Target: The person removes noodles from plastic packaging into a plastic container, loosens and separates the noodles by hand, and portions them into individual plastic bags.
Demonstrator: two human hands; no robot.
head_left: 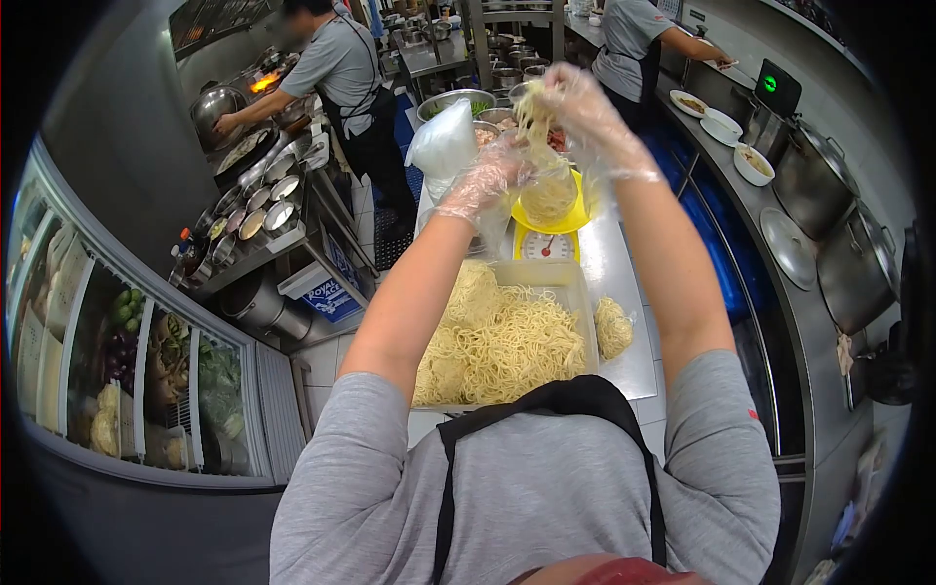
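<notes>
Both my hands wear clear plastic gloves. My right hand [595,115] is raised, fingers closed on a strand bunch of noodles [533,119] that hangs down above the scale. Lower and to the left, my left hand [492,175] grips the side of a clear plastic bag [551,198] with noodles in it. That bag rests on the yellow pan of a kitchen scale [547,248] with a round dial. Nearer to me, a rectangular tub [577,292] holds a large heap of yellow noodles [517,341]. A bagged noodle portion [613,328] lies right of the tub.
A stack of clear plastic bags [444,141] stands left of the scale, before bowls of ingredients [458,102]. A co-worker [341,78] cooks at a flaming wok at left; another person [634,44] stands at the right counter. Big pots [853,263] line the right; a glass-front fridge [146,361] is at left.
</notes>
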